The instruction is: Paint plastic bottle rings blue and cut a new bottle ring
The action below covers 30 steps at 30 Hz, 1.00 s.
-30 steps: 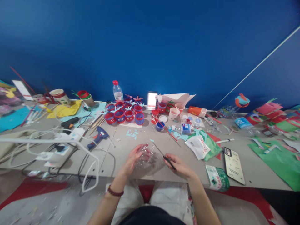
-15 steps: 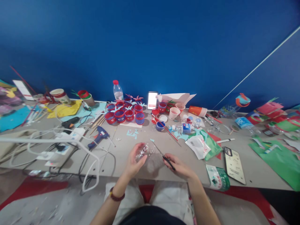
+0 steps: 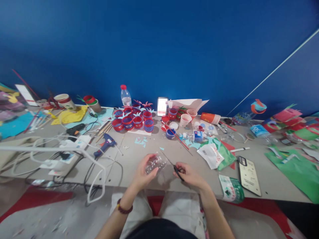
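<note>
Near the table's front edge, my left hand (image 3: 146, 171) is wrapped round a clear plastic piece (image 3: 156, 162), which looks like the cut part of a bottle. My right hand (image 3: 185, 172) grips the black handles of a pair of scissors (image 3: 178, 171). Their blades point up and left, just to the right of the plastic piece. Whether the blades touch it I cannot tell. Beyond the blade tips lies a small light blue paper scrap (image 3: 161, 148).
Red and blue decorated cups (image 3: 127, 123) stand at the back centre. A blue glue gun (image 3: 107, 142) and a white power strip (image 3: 72, 156) lie on the left. On the right are a small bottle (image 3: 196, 136), a phone (image 3: 250, 176) and green sheets (image 3: 294, 172).
The clear piece has turned slightly and shifted a little right in my left hand. The scissors have moved slightly, and my right fingers have changed their hold on the handles.
</note>
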Tool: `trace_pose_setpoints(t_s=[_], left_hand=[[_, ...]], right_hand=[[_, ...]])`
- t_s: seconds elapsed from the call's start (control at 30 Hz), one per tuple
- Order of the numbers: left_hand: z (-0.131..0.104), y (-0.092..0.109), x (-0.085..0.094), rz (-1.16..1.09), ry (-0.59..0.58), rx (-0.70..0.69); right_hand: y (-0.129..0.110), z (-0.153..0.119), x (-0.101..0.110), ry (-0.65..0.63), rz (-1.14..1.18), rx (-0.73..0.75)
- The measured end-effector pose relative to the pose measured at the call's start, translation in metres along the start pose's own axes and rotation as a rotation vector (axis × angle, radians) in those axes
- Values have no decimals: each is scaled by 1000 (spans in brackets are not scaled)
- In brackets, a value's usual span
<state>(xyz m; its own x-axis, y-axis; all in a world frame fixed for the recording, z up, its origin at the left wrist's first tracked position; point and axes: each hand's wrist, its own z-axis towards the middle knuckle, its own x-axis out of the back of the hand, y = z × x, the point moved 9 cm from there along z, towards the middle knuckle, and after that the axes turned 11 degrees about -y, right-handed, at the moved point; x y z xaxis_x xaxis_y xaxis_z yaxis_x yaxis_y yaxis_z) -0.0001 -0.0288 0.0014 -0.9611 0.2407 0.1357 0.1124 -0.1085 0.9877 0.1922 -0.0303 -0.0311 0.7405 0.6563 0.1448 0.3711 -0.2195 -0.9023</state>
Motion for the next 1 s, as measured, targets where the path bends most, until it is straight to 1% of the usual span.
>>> trace_pose_setpoints(t_s=[0.13, 0.23, 0.47, 0.57, 0.63, 0.7, 0.87, 1.0], left_hand=[[2, 2, -1, 4, -17, -13], [3, 0, 0, -48, -22, -1], [4, -18, 2, -317, -15, 78], [4, -19, 1, -368, -4, 96], [4, -16, 0, -366, -5, 101], [4, -14, -2, -350, -26, 107], [5, -15, -8, -322, -96, 132], [5, -18, -11, -377, -122, 165]], right_hand=[[-2, 0, 4, 44, -73, 9], [-2, 0, 7, 72, -89, 10], [10, 0, 11, 111, 138, -13], [14, 1, 5, 45, 192, -30], [13, 1, -1, -15, 201, -19], [9, 1, -6, -47, 186, 6], [-1, -1, -8, -79, 135, 23], [-7, 0, -6, -104, 79, 37]])
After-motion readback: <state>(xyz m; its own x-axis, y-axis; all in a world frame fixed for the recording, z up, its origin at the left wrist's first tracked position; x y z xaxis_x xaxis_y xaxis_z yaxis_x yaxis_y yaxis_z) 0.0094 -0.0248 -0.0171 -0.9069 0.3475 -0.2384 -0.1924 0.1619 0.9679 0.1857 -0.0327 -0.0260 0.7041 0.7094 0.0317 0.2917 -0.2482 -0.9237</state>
